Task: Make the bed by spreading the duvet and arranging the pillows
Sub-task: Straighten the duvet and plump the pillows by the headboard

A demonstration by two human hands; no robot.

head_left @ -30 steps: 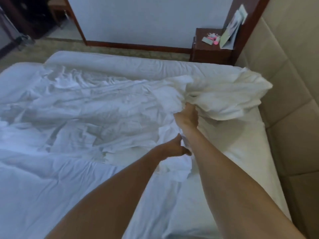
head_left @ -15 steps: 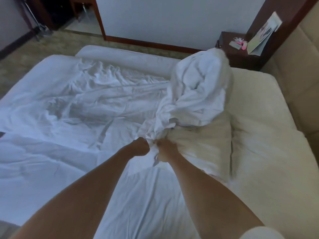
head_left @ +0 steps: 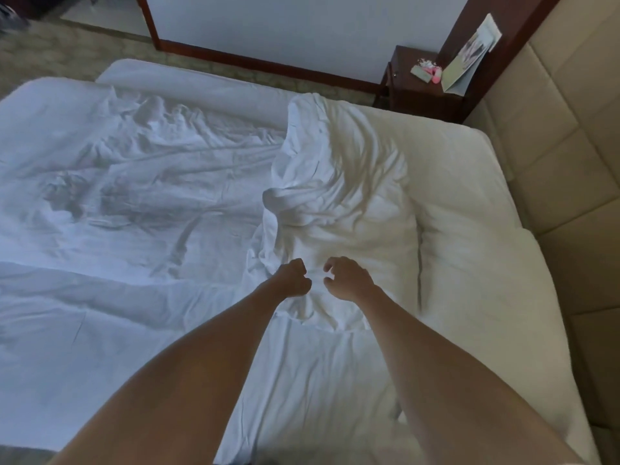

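Observation:
The crumpled white duvet (head_left: 141, 182) covers the left of the bed, and its bunched end (head_left: 342, 182) lies heaped over the middle. My left hand (head_left: 292, 279) is a tight fist on that end's near corner, gripping the cloth where its folds gather. My right hand (head_left: 349, 278) hovers just beside it with loosely curled fingers and holds nothing. A cream pillow (head_left: 476, 280) lies right of the heap, by the headboard; part of it is hidden under the duvet.
The padded beige headboard (head_left: 570, 169) runs along the right. A dark wooden nightstand (head_left: 412, 92) with small items and a leaning card stands at the far right corner. Carpet (head_left: 67, 52) and a white wall lie beyond the bed's far edge.
The duvet end, lifted high half a second ago, has dropped flat onto the bed. My right hand has let go of the cloth; both hands have stayed near the corner.

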